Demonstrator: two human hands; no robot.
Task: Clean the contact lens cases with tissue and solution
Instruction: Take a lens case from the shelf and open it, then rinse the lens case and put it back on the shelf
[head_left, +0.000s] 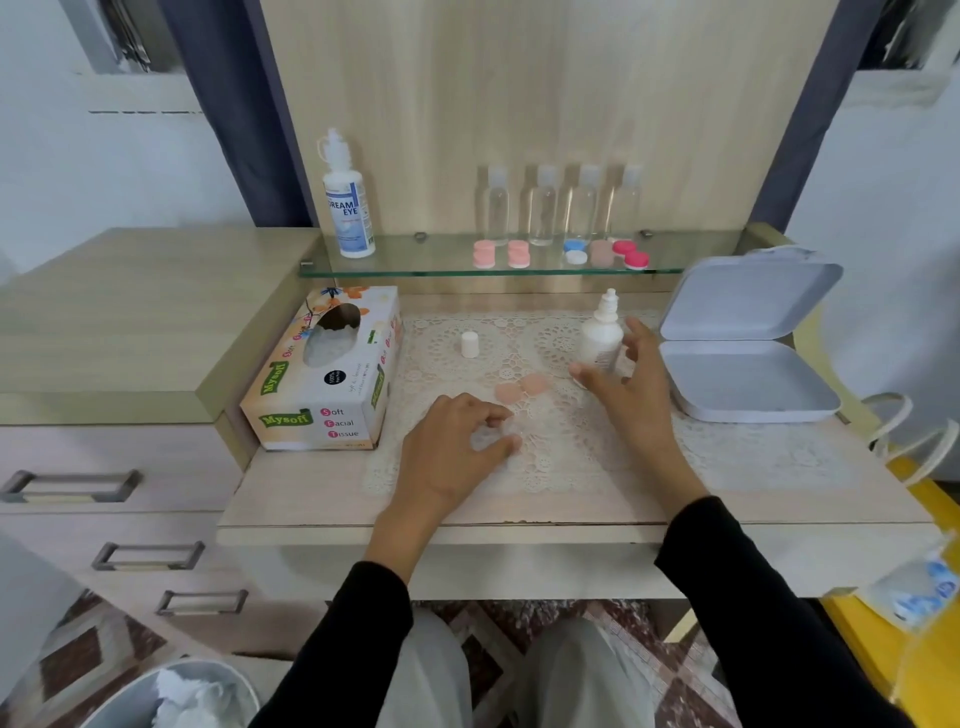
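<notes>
Plastic, light, stiff and slick, I am judging: the left hand is pinching the clear 2-well lens case on the white lace mat, best held by its rims. The right hand is hovering open beside the small white solution bottle.

A pale wood dresser with a glass shelf and drawers stands over a patterned floor.

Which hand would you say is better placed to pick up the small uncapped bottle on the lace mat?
Right. The right hand is open with its fingers either side of the small bottle, while the left hand sits further off, its fingers curled on a clear case.
</notes>
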